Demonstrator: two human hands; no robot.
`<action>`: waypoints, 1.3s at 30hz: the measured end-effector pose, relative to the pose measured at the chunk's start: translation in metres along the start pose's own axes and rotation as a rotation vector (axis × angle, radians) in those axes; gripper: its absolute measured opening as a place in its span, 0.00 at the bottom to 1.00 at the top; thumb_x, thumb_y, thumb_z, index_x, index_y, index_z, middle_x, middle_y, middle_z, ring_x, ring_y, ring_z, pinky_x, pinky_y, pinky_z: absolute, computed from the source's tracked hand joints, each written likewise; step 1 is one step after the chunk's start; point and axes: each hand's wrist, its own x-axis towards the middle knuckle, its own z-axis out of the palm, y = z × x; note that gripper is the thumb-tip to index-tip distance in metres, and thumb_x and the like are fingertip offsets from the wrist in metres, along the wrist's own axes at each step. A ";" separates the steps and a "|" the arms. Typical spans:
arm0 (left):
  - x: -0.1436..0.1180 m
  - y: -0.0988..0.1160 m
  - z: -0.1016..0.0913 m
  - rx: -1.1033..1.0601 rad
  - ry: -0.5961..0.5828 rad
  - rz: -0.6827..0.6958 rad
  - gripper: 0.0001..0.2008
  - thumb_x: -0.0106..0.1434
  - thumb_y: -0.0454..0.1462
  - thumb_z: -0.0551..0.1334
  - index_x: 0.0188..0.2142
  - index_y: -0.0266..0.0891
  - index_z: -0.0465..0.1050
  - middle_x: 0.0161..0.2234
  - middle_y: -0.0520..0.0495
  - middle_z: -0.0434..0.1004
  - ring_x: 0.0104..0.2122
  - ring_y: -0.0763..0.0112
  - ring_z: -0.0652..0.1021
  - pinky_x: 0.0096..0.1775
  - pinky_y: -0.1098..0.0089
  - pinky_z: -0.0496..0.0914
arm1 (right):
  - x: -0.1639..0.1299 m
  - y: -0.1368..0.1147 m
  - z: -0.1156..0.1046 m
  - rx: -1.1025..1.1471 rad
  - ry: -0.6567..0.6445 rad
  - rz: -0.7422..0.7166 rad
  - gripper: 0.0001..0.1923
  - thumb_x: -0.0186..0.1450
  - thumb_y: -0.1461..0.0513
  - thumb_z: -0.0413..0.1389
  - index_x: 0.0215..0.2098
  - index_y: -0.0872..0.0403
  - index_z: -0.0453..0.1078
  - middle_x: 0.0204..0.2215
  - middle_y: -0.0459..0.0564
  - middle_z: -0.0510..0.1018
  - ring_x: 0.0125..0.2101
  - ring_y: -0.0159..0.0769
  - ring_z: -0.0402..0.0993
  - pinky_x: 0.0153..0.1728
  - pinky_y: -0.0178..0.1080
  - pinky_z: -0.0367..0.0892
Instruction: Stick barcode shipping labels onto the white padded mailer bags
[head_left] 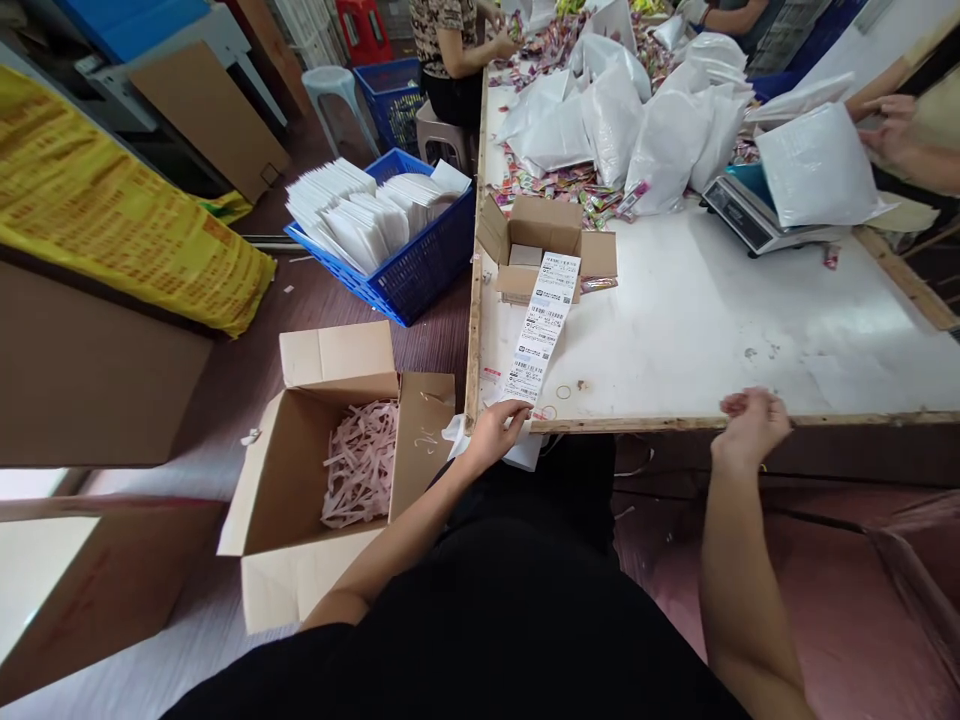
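Observation:
A strip of printed shipping labels (541, 325) runs from a small open carton (525, 285) down to the table's front edge. My left hand (496, 435) pinches the lower end of this strip, fingers closed. Below that hand, white sheet-like material hangs under the edge. My right hand (752, 425) is at the front edge further right, away from the labels. Its fingers are curled together, and whatever they hold, if anything, is hidden.
White plastic bags (615, 125) and small colourful packets cover the table's (675, 320) far part. A bagged parcel (817, 165) rests on a scale (757, 215). On the floor at left stand a blue basket (431, 265) of white mailers and an open carton (300, 470). Other people sit around the table.

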 end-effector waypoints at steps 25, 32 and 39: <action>-0.004 -0.012 -0.011 -0.058 0.116 -0.088 0.11 0.69 0.40 0.57 0.43 0.39 0.77 0.34 0.47 0.83 0.34 0.67 0.82 0.40 0.68 0.75 | -0.006 0.062 0.024 -0.306 -0.156 -0.088 0.22 0.59 0.45 0.54 0.32 0.55 0.69 0.27 0.48 0.75 0.31 0.36 0.71 0.39 0.42 0.69; -0.006 -0.014 -0.007 -0.090 0.125 -0.092 0.11 0.69 0.41 0.58 0.42 0.39 0.78 0.33 0.47 0.83 0.34 0.68 0.82 0.39 0.69 0.75 | 0.030 0.049 0.020 -0.457 0.025 -0.192 0.17 0.59 0.49 0.58 0.36 0.55 0.69 0.41 0.57 0.74 0.44 0.46 0.69 0.53 0.52 0.62; -0.007 -0.006 0.002 -0.088 0.072 -0.097 0.12 0.70 0.40 0.57 0.43 0.39 0.78 0.34 0.45 0.83 0.36 0.66 0.82 0.39 0.69 0.75 | 0.034 0.033 0.107 -0.915 -0.247 -0.543 0.34 0.57 0.49 0.63 0.55 0.59 0.62 0.54 0.67 0.67 0.55 0.56 0.58 0.54 0.55 0.55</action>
